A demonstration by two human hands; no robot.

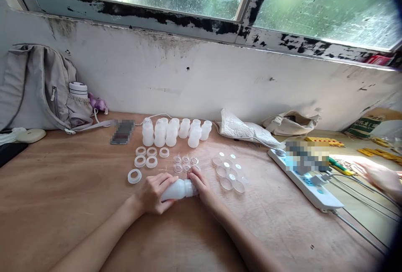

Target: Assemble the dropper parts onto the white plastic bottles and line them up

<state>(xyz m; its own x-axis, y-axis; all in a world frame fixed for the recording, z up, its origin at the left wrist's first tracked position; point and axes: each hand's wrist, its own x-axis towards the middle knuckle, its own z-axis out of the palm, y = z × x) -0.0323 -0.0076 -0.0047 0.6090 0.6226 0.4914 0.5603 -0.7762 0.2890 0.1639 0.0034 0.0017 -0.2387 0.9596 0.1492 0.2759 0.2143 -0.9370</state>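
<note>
While your left grip (156, 191) wraps the milky plastic bottle (174, 190) and your right grip (202, 186) pinches its collar (189, 188), near those clear rings (178, 168) on the counter (176, 240), it's probably super light, kinda squishy and slick, so lean on that stiffer-looking collar.

We can read no text: print on the green-panelled bag (364, 124) beyond and right of the power strip (329, 199), and on the red item (379, 59) well above that strip, is too blurred.
</note>
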